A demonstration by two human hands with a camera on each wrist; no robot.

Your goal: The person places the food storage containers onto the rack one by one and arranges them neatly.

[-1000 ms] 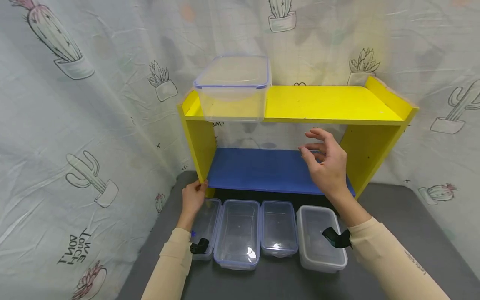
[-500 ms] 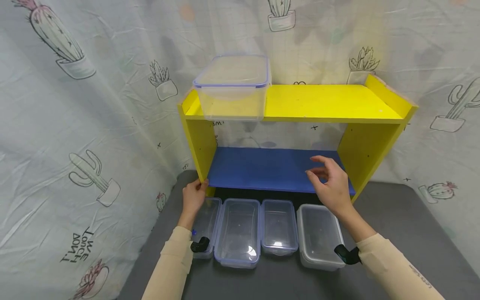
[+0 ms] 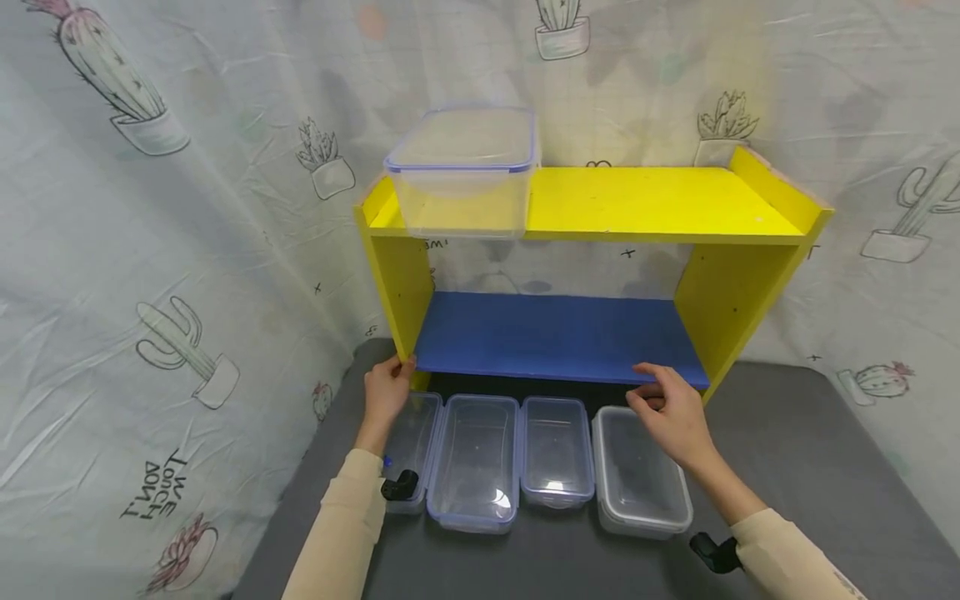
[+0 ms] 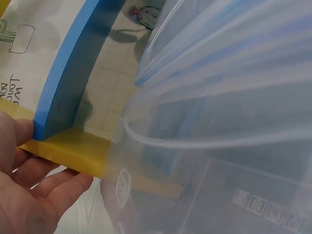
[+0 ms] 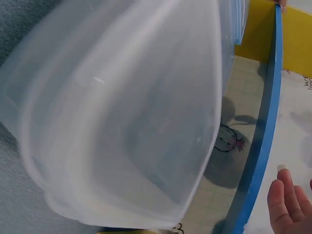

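My left hand [image 3: 387,392] grips the lower front edge of the yellow side panel of a shelf unit [image 3: 393,292]. In the left wrist view, the thumb lies by the end of the blue shelf board [image 4: 73,63] and the fingers [image 4: 68,190] reach round the yellow panel. Holding nothing, my right hand [image 3: 671,412] hovers with loosely bent fingers in front of the blue board's right end, above a clear box with a whitish lid [image 3: 641,475]. In the right wrist view its fingers [image 5: 287,200] show beside the board's edge.
A large clear box with a blue rim [image 3: 465,158] stands on the yellow top shelf [image 3: 637,200], at the left. Several lidded clear boxes line the grey table [image 3: 555,558] before the unit, including a long one [image 3: 474,462] and a smaller one [image 3: 557,450].
My right hand has come down and slightly right, from in front of the shelf opening to the blue board's front edge. My left hand has kept its hold on the panel.
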